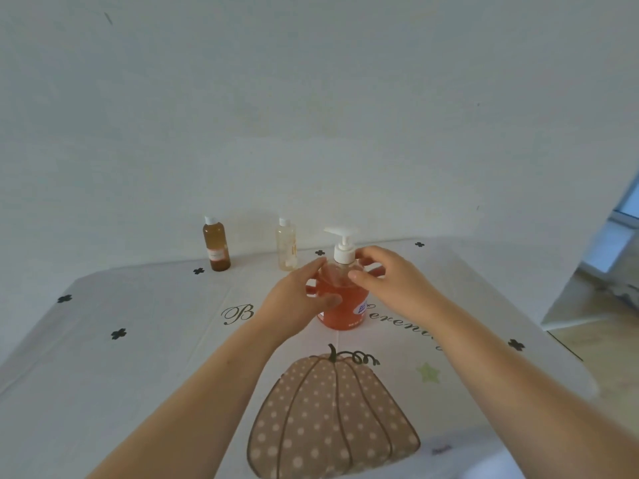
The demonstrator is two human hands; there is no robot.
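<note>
Left hand point(297, 305), right hand point(394, 281) apparently clasping pump bottle point(340, 314), pumpkin-print tablecloth point(155, 357), pale wall point(311, 98)

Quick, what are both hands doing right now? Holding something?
Left hand: grips the orange soap pump bottle by its body.
Right hand: curled round the same bottle near its white pump collar.
</note>
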